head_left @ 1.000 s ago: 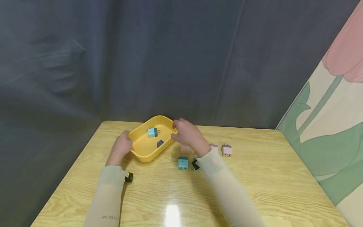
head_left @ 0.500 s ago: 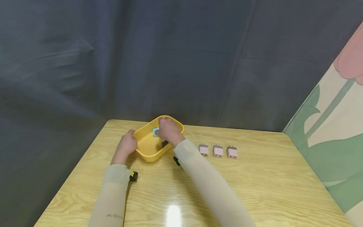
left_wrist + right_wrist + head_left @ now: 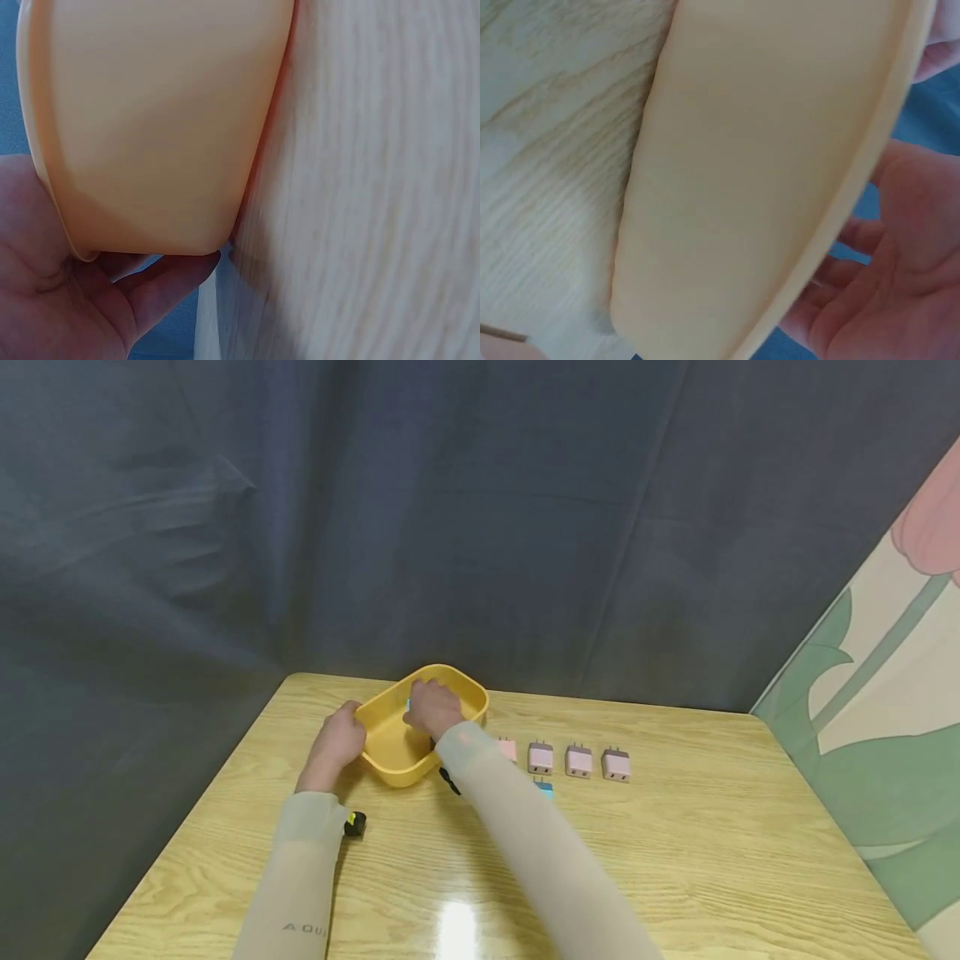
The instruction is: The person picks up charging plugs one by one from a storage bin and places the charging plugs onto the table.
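My left hand [image 3: 339,743] grips the left end of a yellow plastic tub [image 3: 396,777], with fingers beneath its rim in the left wrist view. Reaching over the tub's near side, my right hand [image 3: 433,706] is down inside it, at a light blue plug charger [image 3: 408,704]. Only a sliver of that charger shows beside the hand. In the right wrist view the tub wall [image 3: 727,180] covers the fingertips, so whether they pinch the charger is hidden. A dark piece [image 3: 432,743] in the tub is mostly behind the right wrist.
Right of the tub, three lilac plug chargers [image 3: 579,762] stand in a row with a pink charger [image 3: 507,749]. A blue charger [image 3: 543,789] sits in front, partly behind the right sleeve. A dark curtain [image 3: 480,527] hangs along the table's back edge.
My right hand has left the tub's right rim and moved left into the tub, over the light blue charger. The left hand has stayed on the rim. The view has shifted slightly.
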### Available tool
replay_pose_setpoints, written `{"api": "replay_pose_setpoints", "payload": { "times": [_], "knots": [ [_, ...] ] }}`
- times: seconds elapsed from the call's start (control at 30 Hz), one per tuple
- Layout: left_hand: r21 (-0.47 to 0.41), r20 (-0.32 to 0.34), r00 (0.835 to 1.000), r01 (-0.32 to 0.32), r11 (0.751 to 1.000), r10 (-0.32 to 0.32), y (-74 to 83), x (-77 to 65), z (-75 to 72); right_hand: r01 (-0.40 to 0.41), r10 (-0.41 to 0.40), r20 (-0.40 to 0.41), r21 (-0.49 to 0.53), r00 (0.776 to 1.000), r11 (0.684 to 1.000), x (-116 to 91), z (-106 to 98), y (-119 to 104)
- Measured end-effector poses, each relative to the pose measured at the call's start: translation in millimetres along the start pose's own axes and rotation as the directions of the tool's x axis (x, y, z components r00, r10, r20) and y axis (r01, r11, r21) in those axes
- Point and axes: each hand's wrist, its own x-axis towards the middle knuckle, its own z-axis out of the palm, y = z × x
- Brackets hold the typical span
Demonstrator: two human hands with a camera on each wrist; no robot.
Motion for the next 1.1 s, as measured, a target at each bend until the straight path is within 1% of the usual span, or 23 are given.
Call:
{"api": "replay_pose_setpoints", "payload": {
  "times": [0.03,0.1,0.17,0.3,0.4,0.5,0.57,0.63,0.73,0.77,0.8,0.9,1.1],
  "knots": [
    [0.0,0.003,1.0,0.004,1.0,-0.004,-0.2,-0.2,0.2,0.01,-0.01,0.004,-0.009,1.0,1.0,1.4,1.7,-0.5],
    [-0.005,0.015,1.0,0.011,1.0,-0.011,-0.3,-0.7,0.5,0.034,-0.033,0.019,-0.041,0.999,0.999,-2.4,-0.2,-2.4],
    [-0.008,0.021,1.0,0.019,1.0,-0.019,-0.5,-1.0,0.9,0.062,-0.06,0.025,-0.084,0.998,0.995,-0.3,2.8,-2.0],
    [-0.016,0.03,0.999,0.02,1.0,-0.02,0.1,-1.3,2.0,0.122,-0.115,0.064,-0.13,0.991,0.984,-13.0,-5.2,-2.3],
    [-0.015,0.03,0.999,0.015,1.0,-0.015,1.0,-0.9,3.0,0.152,-0.141,0.098,-0.126,0.985,0.98,-23.9,-13.2,-2.6],
    [-0.013,0.027,1.0,0.012,1.0,-0.012,2.2,0.0,3.8,0.174,-0.163,0.1,-0.114,0.981,0.978,-20.0,-11.5,-0.6],
    [-0.01,0.024,1.0,0.012,1.0,-0.012,2.9,0.8,4.3,0.196,-0.187,0.086,-0.11,0.979,0.974,-7.2,-3.1,2.6],
    [-0.014,0.024,1.0,0.015,1.0,-0.015,3.4,1.0,4.8,0.227,-0.218,0.088,-0.112,0.972,0.967,-2.7,-2.1,3.4],
    [-0.016,0.027,0.999,0.019,1.0,-0.019,3.8,0.9,4.9,0.27,-0.26,0.089,-0.127,0.962,0.955,0.4,-0.8,4.1],
    [-0.016,0.027,0.999,0.02,1.0,-0.019,3.7,0.8,5.1,0.278,-0.267,0.093,-0.129,0.959,0.952,-3.6,-3.4,3.6],
    [-0.017,0.027,0.999,0.02,1.0,-0.019,3.7,0.8,5.3,0.284,-0.273,0.097,-0.139,0.957,0.949,-8.5,-6.5,2.7],
    [-0.016,0.026,0.999,0.02,1.0,-0.019,4.0,0.6,6.1,0.284,-0.274,0.086,-0.162,0.958,0.945,-12.3,-5.8,4.8],
    [-0.011,0.019,1.0,0.022,1.0,-0.022,5.7,0.3,4.8,0.226,-0.221,0.051,-0.154,0.974,0.962,-18.3,-10.0,7.4]
  ]
}}
